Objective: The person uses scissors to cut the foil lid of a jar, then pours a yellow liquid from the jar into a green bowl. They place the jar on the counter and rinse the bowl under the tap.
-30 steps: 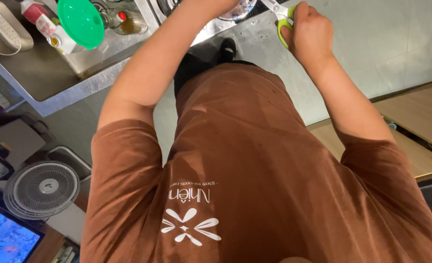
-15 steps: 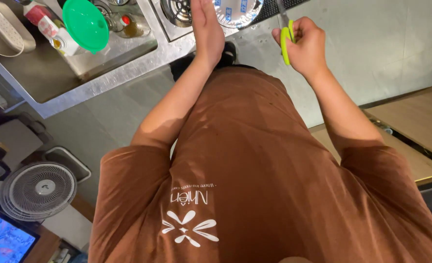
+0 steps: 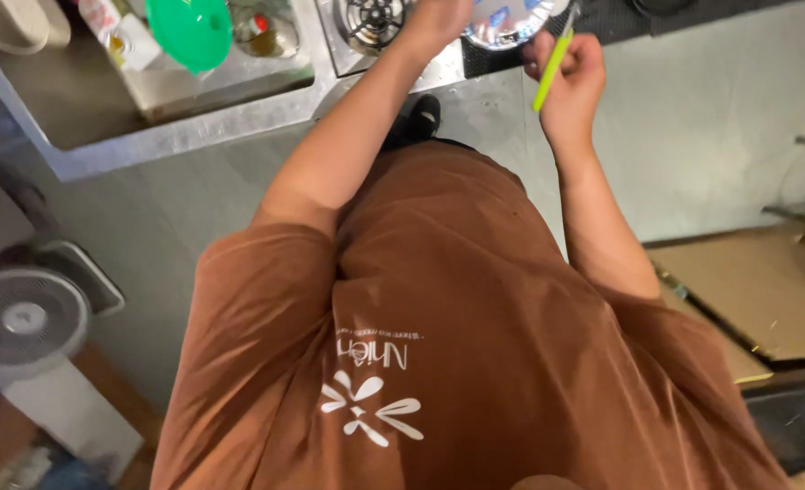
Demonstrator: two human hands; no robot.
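The right hand (image 3: 573,68) is curled shut around a slim yellow-green tool (image 3: 552,68), which runs slantwise up out of the fist; its tip reaches the lower right rim of a shiny foil-like dish (image 3: 511,20) at the far edge of the view, though what sort of tool it is cannot be told. The left hand (image 3: 434,20) lies at the dish's left side, touching or gripping its edge; its fingers are cut off by the top of the picture, so how far they are closed cannot be told. The dish sits over the steel counter (image 3: 239,113), just right of a gas burner (image 3: 373,18) set into it. Further left on the counter stand a round green lid (image 3: 189,29), a small glass jar with a red cap (image 3: 262,29) and, at the far left, a pale oval object (image 3: 8,23). Near the person, the brown shirt (image 3: 439,345) with a white printed mark fills the middle of the view. On the floor to the left stands a white fan (image 3: 23,319), and flat cardboard (image 3: 747,290) lies to the right.
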